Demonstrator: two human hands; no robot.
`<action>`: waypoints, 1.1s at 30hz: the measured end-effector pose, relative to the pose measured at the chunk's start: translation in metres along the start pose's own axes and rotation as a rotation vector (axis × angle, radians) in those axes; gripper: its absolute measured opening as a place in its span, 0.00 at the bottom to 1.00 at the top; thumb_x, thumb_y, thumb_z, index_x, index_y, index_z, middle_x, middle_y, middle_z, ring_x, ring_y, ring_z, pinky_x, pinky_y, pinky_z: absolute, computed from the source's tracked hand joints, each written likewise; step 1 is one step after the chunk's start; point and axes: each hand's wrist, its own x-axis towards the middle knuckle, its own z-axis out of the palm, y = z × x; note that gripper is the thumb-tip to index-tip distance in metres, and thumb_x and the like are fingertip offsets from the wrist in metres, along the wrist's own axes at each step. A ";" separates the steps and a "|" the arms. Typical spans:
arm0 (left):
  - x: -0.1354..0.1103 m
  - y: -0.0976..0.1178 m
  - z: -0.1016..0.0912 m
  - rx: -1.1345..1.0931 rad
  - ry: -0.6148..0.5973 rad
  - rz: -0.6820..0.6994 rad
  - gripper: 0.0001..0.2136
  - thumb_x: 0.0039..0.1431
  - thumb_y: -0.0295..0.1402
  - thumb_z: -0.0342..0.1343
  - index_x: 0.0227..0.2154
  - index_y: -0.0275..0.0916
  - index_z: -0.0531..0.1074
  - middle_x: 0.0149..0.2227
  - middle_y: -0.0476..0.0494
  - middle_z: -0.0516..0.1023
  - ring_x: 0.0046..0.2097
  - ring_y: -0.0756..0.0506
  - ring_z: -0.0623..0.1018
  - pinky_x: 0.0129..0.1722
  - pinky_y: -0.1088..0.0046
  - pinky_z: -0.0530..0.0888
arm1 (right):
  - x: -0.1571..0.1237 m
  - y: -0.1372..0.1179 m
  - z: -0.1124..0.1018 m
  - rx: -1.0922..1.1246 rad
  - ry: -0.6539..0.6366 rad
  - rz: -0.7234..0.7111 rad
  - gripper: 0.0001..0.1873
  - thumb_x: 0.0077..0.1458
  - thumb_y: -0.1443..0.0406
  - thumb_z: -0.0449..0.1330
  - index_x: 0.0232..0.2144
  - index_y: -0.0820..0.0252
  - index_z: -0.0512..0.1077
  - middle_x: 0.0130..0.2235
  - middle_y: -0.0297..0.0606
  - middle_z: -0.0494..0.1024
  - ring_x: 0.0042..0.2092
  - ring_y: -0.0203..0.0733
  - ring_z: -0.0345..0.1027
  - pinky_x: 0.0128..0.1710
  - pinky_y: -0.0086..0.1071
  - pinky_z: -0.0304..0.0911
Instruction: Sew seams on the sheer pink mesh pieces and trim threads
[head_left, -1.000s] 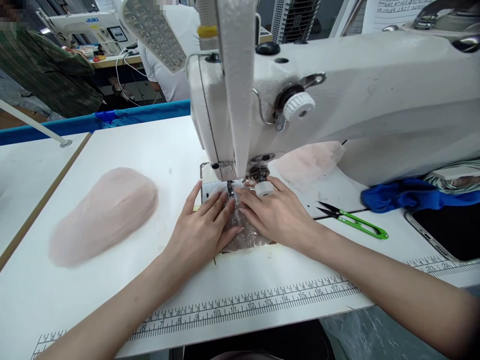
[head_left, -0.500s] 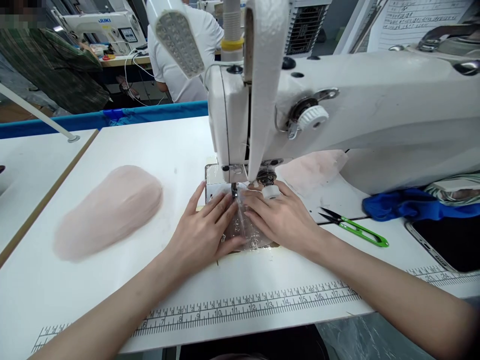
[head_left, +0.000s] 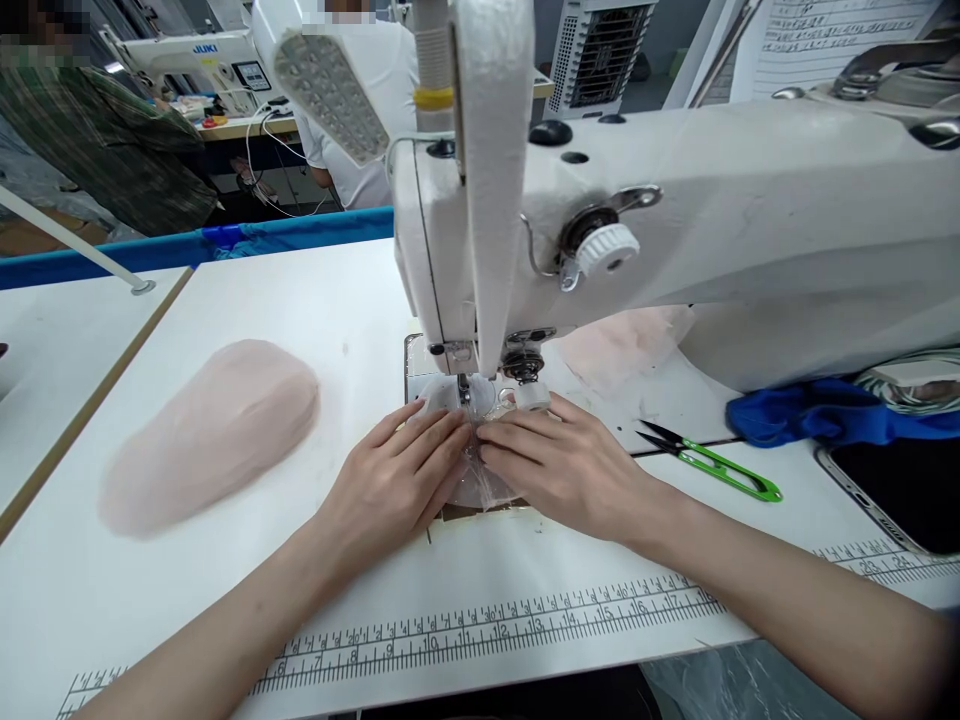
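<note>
A small sheer, pale piece of fabric (head_left: 478, 490) lies on the needle plate of a white sewing machine (head_left: 450, 270), under the presser foot (head_left: 464, 390). My left hand (head_left: 401, 465) rests flat on its left side, fingers stretched toward the foot, thumb hidden. On the other side my right hand (head_left: 559, 460) also lies flat, its fingertips close to the left ones just in front of the foot. The fabric is partly covered by both hands.
A sheer pink oval piece (head_left: 217, 430) lies left, and more pink fabric (head_left: 626, 340) lies behind my right hand. Green thread snips (head_left: 720, 468), a blue cloth (head_left: 817, 410) and a phone (head_left: 900, 490) are at right. Two people sit beyond the blue edge (head_left: 300, 232).
Both hands have drawn slightly toward me, their fingertips now nearer each other. My left thumb has gone out of sight. The view has shifted a little.
</note>
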 end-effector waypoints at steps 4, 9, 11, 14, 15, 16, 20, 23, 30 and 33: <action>-0.002 0.002 -0.001 0.063 -0.043 0.051 0.14 0.65 0.28 0.50 0.49 0.28 0.74 0.50 0.36 0.78 0.52 0.39 0.78 0.54 0.57 0.75 | 0.000 0.001 -0.001 0.029 0.039 -0.053 0.12 0.60 0.74 0.54 0.33 0.59 0.77 0.39 0.33 0.82 0.42 0.38 0.73 0.50 0.37 0.64; -0.003 0.004 -0.002 0.073 -0.056 0.066 0.13 0.65 0.27 0.50 0.48 0.28 0.74 0.50 0.36 0.78 0.52 0.39 0.78 0.55 0.57 0.75 | -0.001 0.003 -0.001 0.085 0.044 -0.058 0.11 0.59 0.74 0.55 0.32 0.60 0.77 0.36 0.32 0.82 0.40 0.36 0.73 0.52 0.36 0.64; -0.003 0.004 -0.002 0.072 -0.051 0.064 0.13 0.65 0.27 0.50 0.48 0.28 0.74 0.50 0.37 0.78 0.52 0.40 0.78 0.55 0.57 0.74 | -0.001 0.004 0.000 0.099 0.054 -0.058 0.11 0.58 0.74 0.55 0.32 0.60 0.77 0.36 0.32 0.82 0.41 0.37 0.74 0.53 0.36 0.63; -0.003 0.004 -0.001 0.063 -0.046 0.058 0.13 0.65 0.27 0.50 0.48 0.28 0.74 0.50 0.36 0.78 0.52 0.39 0.78 0.55 0.56 0.74 | -0.002 0.004 0.002 0.115 0.065 -0.056 0.12 0.58 0.75 0.55 0.31 0.62 0.77 0.36 0.32 0.82 0.41 0.37 0.74 0.54 0.36 0.62; -0.003 0.004 -0.001 0.059 -0.047 0.057 0.13 0.64 0.26 0.50 0.48 0.27 0.74 0.50 0.36 0.78 0.52 0.39 0.78 0.55 0.56 0.74 | -0.002 0.004 0.002 0.115 0.064 -0.055 0.12 0.57 0.75 0.54 0.31 0.62 0.77 0.36 0.32 0.82 0.41 0.37 0.74 0.54 0.36 0.62; -0.003 0.004 -0.001 0.056 -0.050 0.057 0.13 0.64 0.26 0.50 0.48 0.27 0.74 0.50 0.36 0.78 0.52 0.39 0.78 0.55 0.56 0.74 | -0.002 0.004 0.002 0.114 0.062 -0.053 0.12 0.58 0.75 0.54 0.31 0.61 0.77 0.36 0.32 0.82 0.41 0.37 0.74 0.54 0.36 0.62; -0.003 0.003 -0.001 0.055 -0.057 0.061 0.14 0.65 0.27 0.50 0.48 0.27 0.74 0.50 0.35 0.78 0.52 0.39 0.77 0.56 0.55 0.74 | -0.001 0.004 0.003 0.110 0.063 -0.050 0.12 0.58 0.75 0.54 0.31 0.61 0.77 0.36 0.32 0.82 0.41 0.37 0.74 0.54 0.37 0.62; -0.003 0.002 0.000 0.059 -0.060 0.052 0.14 0.65 0.26 0.49 0.49 0.27 0.73 0.50 0.36 0.78 0.53 0.39 0.77 0.56 0.56 0.73 | -0.001 0.004 0.003 0.100 0.071 -0.048 0.12 0.58 0.75 0.54 0.31 0.61 0.77 0.37 0.32 0.83 0.41 0.37 0.74 0.54 0.36 0.62; -0.001 -0.002 0.004 0.066 -0.061 0.038 0.14 0.65 0.26 0.48 0.49 0.27 0.73 0.50 0.36 0.78 0.53 0.39 0.77 0.58 0.53 0.71 | -0.001 0.008 0.006 0.051 0.058 -0.046 0.11 0.58 0.75 0.56 0.32 0.62 0.77 0.37 0.33 0.83 0.43 0.37 0.74 0.53 0.36 0.63; 0.001 -0.003 0.005 0.073 -0.059 0.023 0.14 0.66 0.26 0.48 0.49 0.28 0.73 0.49 0.36 0.78 0.53 0.39 0.77 0.59 0.52 0.70 | 0.000 0.010 0.008 0.032 0.061 -0.043 0.10 0.58 0.75 0.56 0.32 0.62 0.77 0.38 0.33 0.82 0.43 0.37 0.74 0.53 0.36 0.63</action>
